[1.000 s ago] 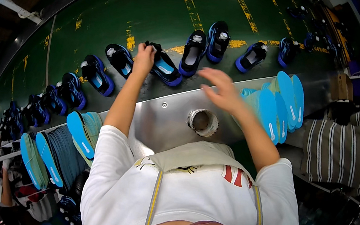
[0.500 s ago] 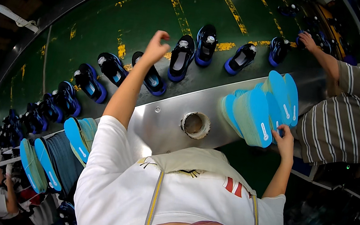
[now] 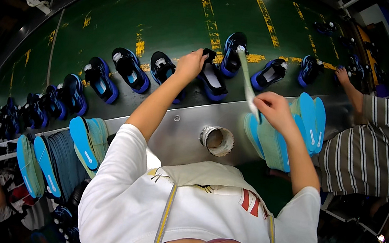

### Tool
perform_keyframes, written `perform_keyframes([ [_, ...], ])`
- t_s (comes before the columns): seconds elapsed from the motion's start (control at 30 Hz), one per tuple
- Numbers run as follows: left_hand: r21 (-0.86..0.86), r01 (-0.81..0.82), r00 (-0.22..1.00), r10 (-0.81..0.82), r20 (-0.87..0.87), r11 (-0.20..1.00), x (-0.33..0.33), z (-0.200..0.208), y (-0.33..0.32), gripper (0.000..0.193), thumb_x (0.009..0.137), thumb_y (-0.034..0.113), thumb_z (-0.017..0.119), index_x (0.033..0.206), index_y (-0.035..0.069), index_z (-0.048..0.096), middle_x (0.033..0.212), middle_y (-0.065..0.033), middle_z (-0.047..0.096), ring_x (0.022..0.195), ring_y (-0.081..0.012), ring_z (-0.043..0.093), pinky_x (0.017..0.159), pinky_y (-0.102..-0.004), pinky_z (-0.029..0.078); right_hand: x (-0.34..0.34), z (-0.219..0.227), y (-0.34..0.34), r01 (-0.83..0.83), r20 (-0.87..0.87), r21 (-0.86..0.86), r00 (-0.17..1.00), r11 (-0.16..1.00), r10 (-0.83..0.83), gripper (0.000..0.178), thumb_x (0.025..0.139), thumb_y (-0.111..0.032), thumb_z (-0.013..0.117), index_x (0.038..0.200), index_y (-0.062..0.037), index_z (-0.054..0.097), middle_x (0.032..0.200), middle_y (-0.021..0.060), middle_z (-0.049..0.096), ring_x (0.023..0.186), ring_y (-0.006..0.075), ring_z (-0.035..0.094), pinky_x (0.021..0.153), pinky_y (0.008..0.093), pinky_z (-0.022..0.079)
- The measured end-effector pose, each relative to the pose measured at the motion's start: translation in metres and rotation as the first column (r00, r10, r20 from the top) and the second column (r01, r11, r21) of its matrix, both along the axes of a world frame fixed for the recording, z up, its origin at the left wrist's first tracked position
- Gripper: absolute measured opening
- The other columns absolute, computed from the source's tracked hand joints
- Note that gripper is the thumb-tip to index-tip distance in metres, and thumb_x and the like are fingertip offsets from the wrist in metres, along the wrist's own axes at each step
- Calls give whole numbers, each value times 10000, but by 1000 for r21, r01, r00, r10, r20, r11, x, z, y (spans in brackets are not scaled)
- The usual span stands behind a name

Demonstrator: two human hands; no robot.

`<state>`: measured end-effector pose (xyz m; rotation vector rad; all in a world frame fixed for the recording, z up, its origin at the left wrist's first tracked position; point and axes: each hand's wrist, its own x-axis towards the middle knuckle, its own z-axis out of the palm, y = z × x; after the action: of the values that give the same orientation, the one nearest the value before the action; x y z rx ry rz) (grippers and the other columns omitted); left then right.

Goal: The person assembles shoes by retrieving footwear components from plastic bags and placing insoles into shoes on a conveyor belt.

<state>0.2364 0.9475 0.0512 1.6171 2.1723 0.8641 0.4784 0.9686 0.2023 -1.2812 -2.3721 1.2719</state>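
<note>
My left hand is closed on the raised tongue of a black and blue shoe, whose opening faces me. In my right hand is a thin insole, pinched at one end. It is seen nearly edge-on, pale green, its far end reaching up over the row of shoes. Just below that hand, a stack of blue-topped insoles leans on the metal ledge. Another shoe stands right behind the insole's far end.
Several shoes line the green belt to the left and right. A round metal pipe end rises from the ledge. More insole stacks stand at left. A co-worker in a striped shirt reaches toward shoes at right.
My right hand has lifted an insole off the stack and brought it left toward the shoes. My left hand has come down onto a shoe and taken hold of its tongue.
</note>
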Motion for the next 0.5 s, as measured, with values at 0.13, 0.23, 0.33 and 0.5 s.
perform_keyframes([
  [0.13, 88, -68, 994, 60, 91, 994, -1, -6, -6, 242, 784, 249, 475, 869, 35, 550, 761, -176, 565, 702, -349, 534, 601, -404, 428, -66, -24, 24, -166, 167, -387, 955, 907, 246, 181, 631, -145, 578, 644, 35, 595, 495, 78, 518, 440, 142, 501, 453, 253, 410],
  [0.23, 31, -78, 957, 66, 282, 996, -6, -8, -4, 261, 772, 258, 496, 871, 27, 563, 782, -181, 565, 719, -345, 535, 610, -386, 428, -94, -61, 37, -208, 336, -401, 872, 892, 355, 173, 613, -126, 578, 669, 34, 608, 510, 103, 535, 470, 173, 523, 466, 270, 414],
  [0.33, -1, -35, 928, 33, 372, 999, -13, -9, -5, 279, 763, 251, 518, 914, 20, 559, 796, -167, 575, 733, -298, 556, 637, -331, 427, -115, -100, 36, -463, 427, -86, 783, 882, 452, 131, 606, -84, 556, 643, 34, 602, 561, 163, 555, 507, 257, 545, 498, 315, 439],
  [0.5, 7, 64, 865, -60, 498, 998, -24, -15, -8, 275, 760, 240, 533, 922, 18, 553, 795, -147, 578, 717, -245, 554, 635, -302, 416, -117, -131, 7, -664, 596, 275, 685, 696, 418, 122, 634, -73, 529, 706, 5, 588, 832, 183, 537, 742, 287, 556, 624, 352, 471],
])
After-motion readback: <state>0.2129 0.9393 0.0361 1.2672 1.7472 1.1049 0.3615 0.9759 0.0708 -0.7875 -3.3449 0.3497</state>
